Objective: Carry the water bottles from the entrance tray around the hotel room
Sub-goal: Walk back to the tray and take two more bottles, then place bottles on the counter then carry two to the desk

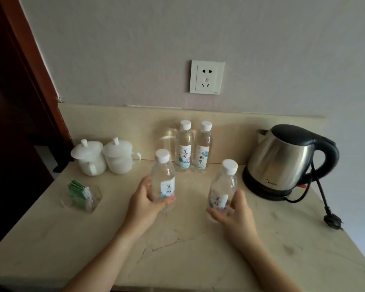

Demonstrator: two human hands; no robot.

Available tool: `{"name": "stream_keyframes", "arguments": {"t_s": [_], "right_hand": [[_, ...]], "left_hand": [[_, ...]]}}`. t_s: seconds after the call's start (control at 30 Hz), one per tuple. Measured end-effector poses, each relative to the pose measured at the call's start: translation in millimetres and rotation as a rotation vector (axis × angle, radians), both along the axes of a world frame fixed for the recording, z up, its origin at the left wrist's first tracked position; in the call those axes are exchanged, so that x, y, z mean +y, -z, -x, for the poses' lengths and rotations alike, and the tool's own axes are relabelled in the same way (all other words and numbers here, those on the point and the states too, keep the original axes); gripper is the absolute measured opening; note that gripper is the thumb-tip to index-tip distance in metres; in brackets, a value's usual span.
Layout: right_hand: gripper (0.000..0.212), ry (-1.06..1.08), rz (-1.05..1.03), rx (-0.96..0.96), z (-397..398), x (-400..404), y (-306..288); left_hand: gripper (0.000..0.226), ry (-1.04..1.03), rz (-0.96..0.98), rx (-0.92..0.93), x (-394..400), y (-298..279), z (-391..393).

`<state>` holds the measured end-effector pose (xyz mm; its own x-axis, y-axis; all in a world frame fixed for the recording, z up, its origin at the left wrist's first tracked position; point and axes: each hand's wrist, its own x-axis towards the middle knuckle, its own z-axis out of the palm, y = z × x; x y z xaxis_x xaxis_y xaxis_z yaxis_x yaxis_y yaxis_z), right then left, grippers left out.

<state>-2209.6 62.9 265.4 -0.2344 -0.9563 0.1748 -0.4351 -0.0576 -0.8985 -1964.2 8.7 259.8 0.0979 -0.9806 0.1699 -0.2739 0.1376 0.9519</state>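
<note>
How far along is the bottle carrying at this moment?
Done: nothing delivered that this view shows. In hand: the left hand grips one bottle and the right hand grips another bottle, both above the counter. Left: two bottles at the back still stand against the wall, and the held pair must be carried off.

Clear, glossy plastic bottle (pixel 163 182) in my left hand (pixel 144 202) and bottle (pixel 222 191) in my right hand (pixel 234 216), matt white caps, paper labels. Countertop (pixel 177 256): polished veined beige stone. Kettle (pixel 282 161): brushed steel, black plastic handle. Lidded cups (pixel 105 158): glazed white ceramic.
</note>
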Motion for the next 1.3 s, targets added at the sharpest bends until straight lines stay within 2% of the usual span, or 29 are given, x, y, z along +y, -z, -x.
{"name": "stream_keyframes", "arguments": {"t_s": [0.07, 0.37, 0.43, 0.53, 0.6, 0.87, 1.3], "right_hand": [[0.056, 0.066, 0.004, -0.024, 2.0, -17.5, -4.9], [0.033, 0.213, 0.048, 0.068, 9.6, -92.1, -4.5], [0.035, 0.215, 0.044, 0.069, 10.4, -103.2, -4.7], [0.051, 0.226, 0.024, 0.027, 11.0, -117.4, -4.0], [0.055, 0.221, 0.018, 0.017, 10.4, -124.5, -5.0], [0.037, 0.189, 0.048, 0.084, 14.3, -138.8, 3.2], [0.032, 0.166, 0.087, 0.051, 14.7, -138.4, 4.4]], "left_hand": [[0.066, -0.053, -0.005, -0.003, -25.7, -2.9, -4.6], [0.051, -0.133, 0.040, -0.096, -95.9, -0.1, -2.5], [0.049, -0.145, 0.051, -0.121, -101.8, -2.3, 0.7], [0.045, -0.139, 0.058, -0.144, -108.6, -4.4, 5.5], [0.045, -0.128, 0.058, -0.153, -113.7, -3.3, 6.6], [0.042, -0.121, 0.039, -0.199, -123.2, 2.7, 6.8], [0.043, -0.111, 0.067, -0.218, -127.5, 10.4, 7.0]]}}
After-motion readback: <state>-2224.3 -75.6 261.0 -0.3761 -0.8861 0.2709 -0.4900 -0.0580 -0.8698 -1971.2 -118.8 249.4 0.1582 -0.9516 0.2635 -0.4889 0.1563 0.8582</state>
